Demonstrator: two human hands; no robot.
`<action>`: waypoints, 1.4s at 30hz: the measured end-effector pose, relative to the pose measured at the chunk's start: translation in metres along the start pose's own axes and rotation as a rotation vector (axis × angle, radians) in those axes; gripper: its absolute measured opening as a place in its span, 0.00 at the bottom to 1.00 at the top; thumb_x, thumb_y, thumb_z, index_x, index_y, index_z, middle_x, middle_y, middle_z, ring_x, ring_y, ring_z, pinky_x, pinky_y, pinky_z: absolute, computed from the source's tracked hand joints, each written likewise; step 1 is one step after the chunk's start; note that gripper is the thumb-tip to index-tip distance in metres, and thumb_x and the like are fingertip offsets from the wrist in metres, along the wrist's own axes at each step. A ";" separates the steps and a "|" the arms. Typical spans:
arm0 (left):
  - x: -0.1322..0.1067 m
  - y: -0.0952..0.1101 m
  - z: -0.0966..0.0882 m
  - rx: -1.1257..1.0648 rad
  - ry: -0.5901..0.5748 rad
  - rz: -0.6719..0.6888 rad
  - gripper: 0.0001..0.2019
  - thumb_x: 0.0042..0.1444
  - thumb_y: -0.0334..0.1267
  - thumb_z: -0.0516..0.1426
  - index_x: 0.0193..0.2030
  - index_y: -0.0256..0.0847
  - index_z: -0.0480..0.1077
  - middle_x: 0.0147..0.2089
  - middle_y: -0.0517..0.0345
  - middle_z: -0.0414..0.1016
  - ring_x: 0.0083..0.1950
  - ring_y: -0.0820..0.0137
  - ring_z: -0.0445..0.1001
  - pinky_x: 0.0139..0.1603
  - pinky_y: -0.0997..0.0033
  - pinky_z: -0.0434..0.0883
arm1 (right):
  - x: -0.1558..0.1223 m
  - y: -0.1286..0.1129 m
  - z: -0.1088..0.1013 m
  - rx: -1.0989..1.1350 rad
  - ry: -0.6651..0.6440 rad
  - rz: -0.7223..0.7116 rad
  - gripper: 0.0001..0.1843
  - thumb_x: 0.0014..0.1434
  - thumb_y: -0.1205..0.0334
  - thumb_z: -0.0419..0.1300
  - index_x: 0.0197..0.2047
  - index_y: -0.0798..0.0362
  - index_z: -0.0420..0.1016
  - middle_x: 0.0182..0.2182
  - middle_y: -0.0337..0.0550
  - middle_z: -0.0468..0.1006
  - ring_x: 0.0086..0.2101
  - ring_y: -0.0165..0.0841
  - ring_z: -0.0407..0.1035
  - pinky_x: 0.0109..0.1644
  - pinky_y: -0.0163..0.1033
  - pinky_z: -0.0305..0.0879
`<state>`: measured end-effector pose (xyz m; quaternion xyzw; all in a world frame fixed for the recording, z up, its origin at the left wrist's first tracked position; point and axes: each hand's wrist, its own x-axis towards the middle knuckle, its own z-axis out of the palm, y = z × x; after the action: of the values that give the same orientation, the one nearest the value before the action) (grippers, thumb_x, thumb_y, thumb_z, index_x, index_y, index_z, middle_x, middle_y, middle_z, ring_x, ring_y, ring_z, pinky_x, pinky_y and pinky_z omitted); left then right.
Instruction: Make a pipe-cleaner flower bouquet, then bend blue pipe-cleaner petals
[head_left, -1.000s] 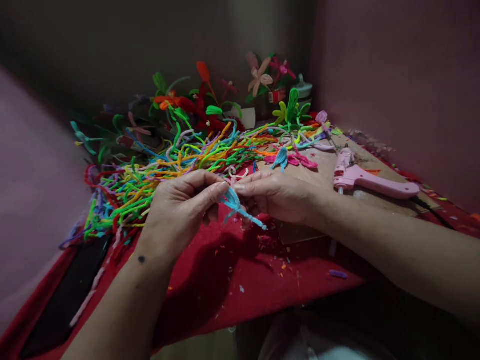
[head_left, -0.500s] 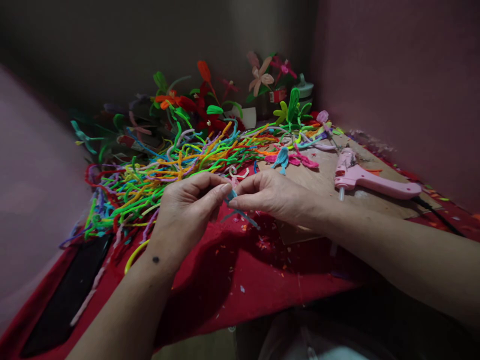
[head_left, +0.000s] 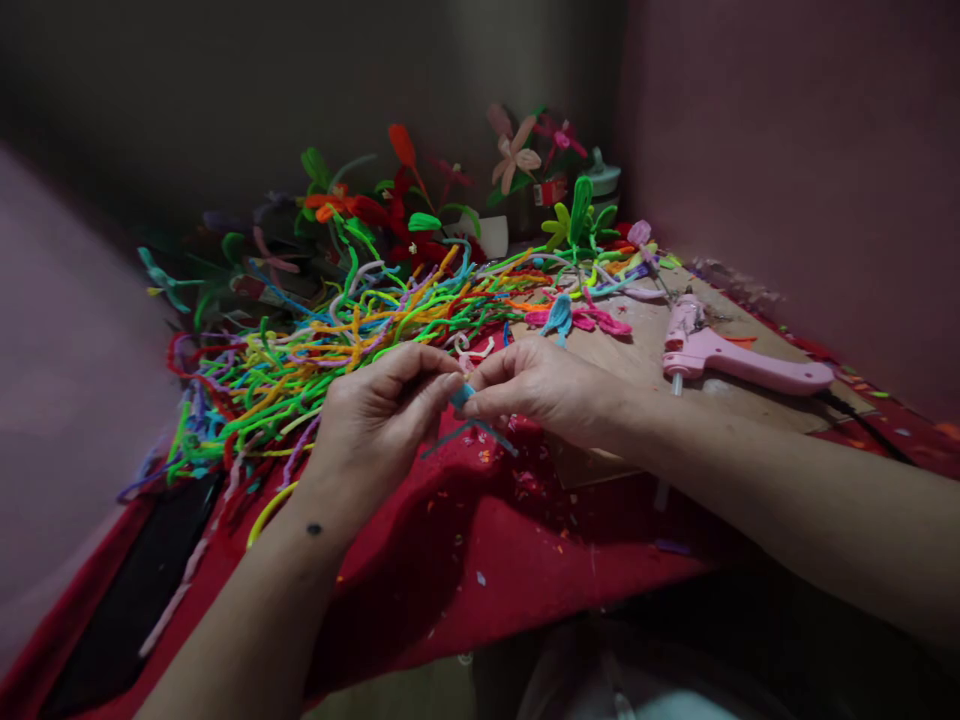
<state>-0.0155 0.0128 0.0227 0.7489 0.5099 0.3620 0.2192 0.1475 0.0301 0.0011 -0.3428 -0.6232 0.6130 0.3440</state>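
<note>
My left hand (head_left: 390, 405) and my right hand (head_left: 540, 390) meet over the red cloth, fingertips pinched together. Between them they hold a light blue pipe cleaner (head_left: 463, 395), its middle partly hidden by the fingers. A thin grey-blue strand (head_left: 491, 436) lies or hangs just below the fingertips; whether it joins the held piece I cannot tell. Behind the hands is a pale pink curled pipe cleaner (head_left: 474, 352). Past my right hand a folded light blue pipe-cleaner piece (head_left: 559, 318) rests by pink petals (head_left: 604, 321).
A large heap of colourful pipe cleaners (head_left: 360, 325) spreads behind and left. A pink glue gun (head_left: 720, 355) lies on a board (head_left: 634, 355) at right, its cord trailing off. Finished pipe-cleaner flowers (head_left: 516, 158) stand at the back. A black flat object (head_left: 142, 590) lies left on the red cloth (head_left: 420, 600).
The light blue piece shows as a more compact loop between the fingertips. Both hands stay pinched in nearly the same place; the whole view has shifted slightly.
</note>
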 end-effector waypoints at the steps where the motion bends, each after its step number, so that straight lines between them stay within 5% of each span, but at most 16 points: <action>1: 0.001 0.000 -0.002 0.015 -0.028 -0.007 0.03 0.53 0.35 0.56 0.31 0.42 0.71 0.19 0.66 0.65 0.17 0.78 0.60 0.18 0.77 0.59 | 0.000 0.000 0.000 -0.002 -0.003 -0.001 0.08 0.47 0.69 0.57 0.18 0.57 0.66 0.16 0.34 0.62 0.21 0.24 0.55 0.27 0.34 0.52; 6: 0.000 -0.002 -0.004 0.135 -0.075 0.068 0.04 0.55 0.36 0.55 0.30 0.42 0.69 0.20 0.65 0.66 0.19 0.77 0.60 0.21 0.76 0.59 | -0.001 0.000 0.000 -0.045 -0.034 0.000 0.10 0.47 0.67 0.58 0.17 0.57 0.65 0.16 0.33 0.61 0.20 0.23 0.55 0.26 0.34 0.50; 11: -0.001 -0.002 -0.001 0.302 0.035 0.251 0.04 0.53 0.34 0.55 0.29 0.41 0.70 0.26 0.62 0.71 0.24 0.76 0.66 0.26 0.76 0.61 | -0.002 0.000 0.000 0.003 -0.045 0.026 0.09 0.46 0.66 0.61 0.18 0.58 0.68 0.15 0.33 0.63 0.20 0.24 0.57 0.27 0.33 0.53; 17: -0.001 0.000 0.002 0.087 -0.054 0.053 0.05 0.55 0.35 0.54 0.33 0.41 0.72 0.21 0.65 0.68 0.19 0.77 0.60 0.21 0.77 0.59 | 0.001 0.003 0.000 0.048 0.011 0.028 0.10 0.44 0.64 0.64 0.17 0.58 0.68 0.14 0.33 0.63 0.19 0.23 0.56 0.25 0.33 0.51; 23: 0.000 0.000 0.003 0.206 0.077 0.118 0.04 0.54 0.35 0.55 0.32 0.40 0.70 0.28 0.61 0.72 0.26 0.75 0.66 0.26 0.76 0.62 | 0.000 0.003 0.000 -0.013 0.029 0.014 0.11 0.46 0.64 0.61 0.17 0.57 0.66 0.15 0.32 0.61 0.20 0.22 0.51 0.25 0.34 0.47; 26: 0.005 -0.001 -0.004 0.110 -0.068 0.006 0.08 0.54 0.41 0.55 0.35 0.39 0.70 0.28 0.60 0.72 0.26 0.74 0.66 0.25 0.76 0.62 | 0.001 0.001 -0.002 0.018 0.082 0.011 0.13 0.47 0.61 0.62 0.18 0.56 0.65 0.15 0.32 0.61 0.20 0.22 0.51 0.25 0.34 0.46; 29: 0.007 -0.006 -0.008 0.178 -0.265 0.067 0.10 0.55 0.42 0.55 0.29 0.38 0.70 0.23 0.62 0.68 0.24 0.74 0.64 0.25 0.75 0.60 | 0.005 0.003 -0.004 0.051 0.137 -0.001 0.14 0.45 0.60 0.64 0.17 0.56 0.64 0.14 0.31 0.59 0.18 0.22 0.50 0.24 0.34 0.44; 36: -0.004 -0.014 0.004 0.977 -0.010 0.505 0.08 0.58 0.33 0.49 0.30 0.37 0.67 0.25 0.54 0.70 0.25 0.67 0.68 0.23 0.70 0.54 | 0.009 0.013 -0.001 0.003 0.277 -0.043 0.17 0.49 0.61 0.61 0.15 0.55 0.62 0.13 0.32 0.60 0.17 0.22 0.51 0.23 0.35 0.44; 42: -0.004 -0.016 0.003 0.948 0.023 0.462 0.07 0.57 0.34 0.50 0.31 0.39 0.66 0.26 0.55 0.71 0.25 0.67 0.69 0.23 0.70 0.54 | 0.009 0.013 0.000 0.009 0.331 -0.077 0.19 0.50 0.64 0.61 0.13 0.55 0.60 0.12 0.30 0.58 0.16 0.21 0.50 0.23 0.35 0.45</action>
<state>-0.0232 0.0152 0.0083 0.8548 0.4415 0.1387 -0.2347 0.1430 0.0382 -0.0122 -0.4134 -0.5680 0.5372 0.4669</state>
